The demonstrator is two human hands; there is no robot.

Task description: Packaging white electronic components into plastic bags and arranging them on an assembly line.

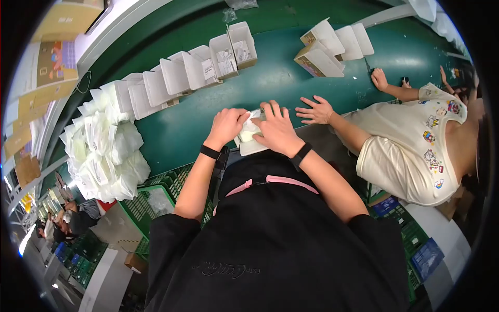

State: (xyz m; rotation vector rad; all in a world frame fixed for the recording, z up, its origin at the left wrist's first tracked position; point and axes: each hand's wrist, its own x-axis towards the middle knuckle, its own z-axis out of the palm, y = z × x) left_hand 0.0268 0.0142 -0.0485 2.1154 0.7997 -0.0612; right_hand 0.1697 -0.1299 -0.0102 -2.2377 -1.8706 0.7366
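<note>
In front of my waist, at the table's near edge, lies a small open white box (253, 148) with a pale, thin plastic bag (248, 132) bunched inside it. My left hand (227, 126) is closed at the box's left side, its thumb and fingertips pinching the bag. Over the right side bends my right hand (277, 128), fingers curled across the far rim and thumb lying on the bag. What is inside the bag is hidden. Both wrists wear dark bands.
A row of open white boxes (179, 73) runs along the green table (280, 67), with a heap of white bags (101, 148) at left. More open boxes (318, 54) stand at far right. A co-worker (405, 148) reaches in there. Green crates (148, 208) sit below.
</note>
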